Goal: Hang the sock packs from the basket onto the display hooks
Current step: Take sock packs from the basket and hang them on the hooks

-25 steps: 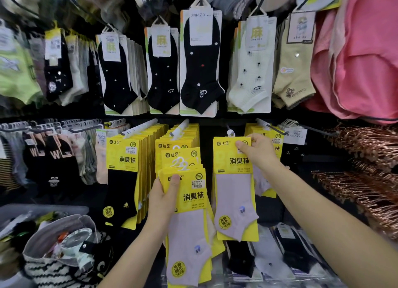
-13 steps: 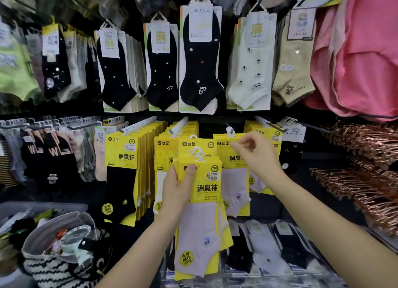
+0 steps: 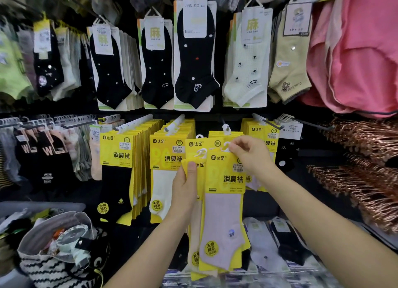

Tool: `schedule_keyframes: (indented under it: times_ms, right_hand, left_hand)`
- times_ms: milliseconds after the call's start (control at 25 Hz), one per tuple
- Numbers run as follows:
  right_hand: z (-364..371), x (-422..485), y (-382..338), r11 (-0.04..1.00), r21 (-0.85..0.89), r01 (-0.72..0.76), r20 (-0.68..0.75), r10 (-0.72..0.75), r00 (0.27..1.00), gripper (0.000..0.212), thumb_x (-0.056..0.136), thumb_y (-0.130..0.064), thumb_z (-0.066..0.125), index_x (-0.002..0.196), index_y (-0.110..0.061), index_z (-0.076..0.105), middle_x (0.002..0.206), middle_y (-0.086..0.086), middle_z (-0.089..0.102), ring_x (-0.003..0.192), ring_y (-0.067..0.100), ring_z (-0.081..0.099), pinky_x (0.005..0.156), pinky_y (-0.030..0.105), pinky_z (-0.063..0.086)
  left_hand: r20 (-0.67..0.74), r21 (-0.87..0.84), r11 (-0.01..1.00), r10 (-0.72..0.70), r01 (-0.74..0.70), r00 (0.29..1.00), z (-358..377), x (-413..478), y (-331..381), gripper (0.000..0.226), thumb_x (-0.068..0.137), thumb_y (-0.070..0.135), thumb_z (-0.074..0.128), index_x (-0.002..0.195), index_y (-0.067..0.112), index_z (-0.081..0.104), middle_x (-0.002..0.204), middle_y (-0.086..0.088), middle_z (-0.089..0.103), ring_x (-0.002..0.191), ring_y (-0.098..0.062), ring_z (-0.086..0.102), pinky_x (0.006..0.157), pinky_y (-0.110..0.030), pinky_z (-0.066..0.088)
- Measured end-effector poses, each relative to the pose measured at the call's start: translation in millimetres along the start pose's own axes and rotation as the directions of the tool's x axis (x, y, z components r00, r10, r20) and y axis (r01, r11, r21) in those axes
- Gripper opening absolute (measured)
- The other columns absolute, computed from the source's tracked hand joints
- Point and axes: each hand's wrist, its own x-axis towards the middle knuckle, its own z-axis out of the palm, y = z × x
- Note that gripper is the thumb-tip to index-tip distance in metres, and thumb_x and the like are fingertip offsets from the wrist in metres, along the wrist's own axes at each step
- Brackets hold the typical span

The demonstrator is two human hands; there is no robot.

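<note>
Yellow sock packs: brand logo "达足" top left of header, big black "消臭袜" below, round "SGS" mark top right. Same print on front lilac-sock pack. Round yellow sticker on its sock: "无骨缝合"; smaller line under it unreadable. Barcode label digits too small to read. Upper row: white card on black sock reads "JIAN", rest unclear. Neighbouring cards: yellow-green "麻". Black socks at left: large "W".

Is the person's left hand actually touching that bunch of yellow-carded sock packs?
Touching. The head view shows the left hand gripping the yellow-carded sock packs, thumb pressed on the card.
</note>
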Motion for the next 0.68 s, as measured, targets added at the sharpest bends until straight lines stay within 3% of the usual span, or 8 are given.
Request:
schedule_keyframes:
  times_ms: [120, 200, 440, 680]
  right_hand:
    - [-14.4, 19.6, 2.0, 0.999, 0.005, -0.054, -0.112, 0.055, 0.992, 0.019, 0.088, -0.016, 0.062, 0.070, -0.022, 0.064, 0.072, -0.008, 0.061, 0.071, 0.010, 0.054, 0.061, 0.020, 0.042]
    - [-18.6, 33.4, -0.1, 0.999, -0.014, -0.049, -0.156, 0.047, 0.987, 0.018, 0.088, -0.016, 0.062, 0.071, -0.020, 0.065, 0.072, -0.008, 0.061, 0.071, 0.010, 0.055, 0.061, 0.019, 0.043]
    - [-9.1, 53.6, -3.3, 0.986, -0.164, 0.001, -0.145, -0.025, 0.989, 0.015, 0.089, -0.016, 0.060, 0.075, -0.020, 0.065, 0.071, -0.007, 0.061, 0.061, 0.001, 0.051, 0.053, 0.015, 0.038]
    - [-1.9, 48.7, -2.6, 0.952, -0.304, 0.029, -0.100, -0.062, 0.993, 0.016, 0.088, -0.022, 0.060, 0.074, -0.018, 0.067, 0.066, -0.005, 0.060, 0.057, 0.003, 0.049, 0.050, 0.020, 0.036]
  left_hand:
    - [-0.039, 0.006, 1.000, -0.021, 0.021, 0.999, -8.7, 7.1, -2.2, 0.021, 0.095, 0.045, 0.040, 0.100, 0.034, 0.058, 0.108, 0.006, 0.066, 0.105, -0.015, 0.062, 0.093, -0.042, 0.050]
    - [-0.050, 0.007, 1.000, -0.010, 0.010, 0.999, -16.1, 10.4, -3.3, 0.021, 0.095, 0.045, 0.041, 0.101, 0.034, 0.058, 0.107, 0.004, 0.068, 0.102, -0.017, 0.065, 0.090, -0.045, 0.052]
    - [-0.106, -0.002, 1.000, 0.012, -0.013, 0.994, -38.3, 10.6, -7.9, 0.017, 0.095, 0.040, 0.042, 0.098, 0.035, 0.058, 0.093, 0.012, 0.070, 0.082, -0.002, 0.069, 0.063, -0.021, 0.055]
    - [-0.138, -0.001, 0.999, 0.037, -0.038, 0.990, -46.4, 10.3, -4.9, 0.023, 0.095, 0.039, 0.042, 0.105, 0.025, 0.058, 0.097, 0.006, 0.070, 0.082, -0.007, 0.070, 0.060, -0.020, 0.055]
